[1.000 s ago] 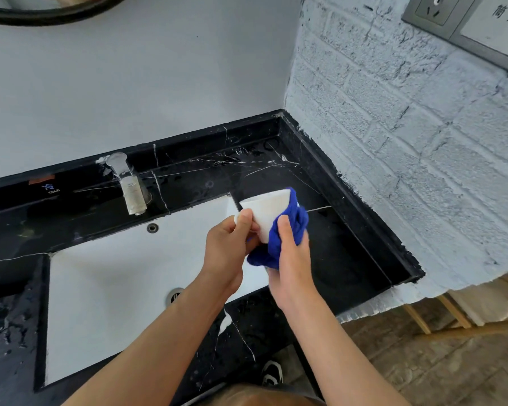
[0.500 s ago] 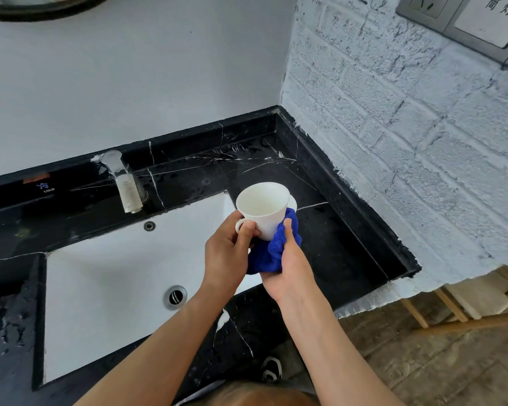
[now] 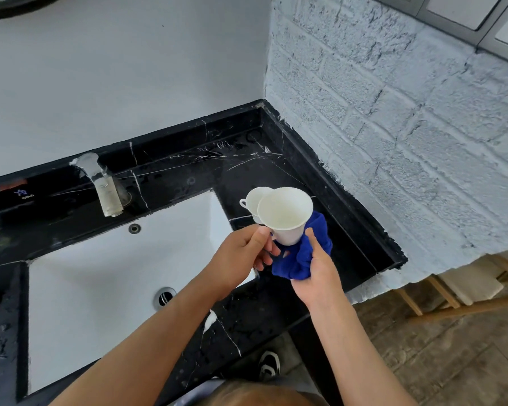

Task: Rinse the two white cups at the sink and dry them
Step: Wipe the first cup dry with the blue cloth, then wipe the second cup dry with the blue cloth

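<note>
My left hand point(image 3: 247, 247) pinches the handle of a white cup point(image 3: 285, 212), holding it upright with its mouth tilted toward me, above the black counter just right of the sink. My right hand point(image 3: 317, 271) grips a bunched blue cloth point(image 3: 302, 259) that touches the cup's lower right side. A second white cup point(image 3: 251, 200) stands on the counter right behind the held one, mostly hidden by it, its small handle showing on the left.
The white sink basin point(image 3: 100, 276) with a drain lies to the left, a chrome faucet point(image 3: 103, 186) behind it. The black marble counter point(image 3: 349, 230) ends at a rough white brick wall on the right. Wooden furniture stands on the floor at lower right.
The cup has turned from being wrapped in the cloth to upright with its mouth facing me. The cloth slid down to its base. The second cup has come into sight behind it.
</note>
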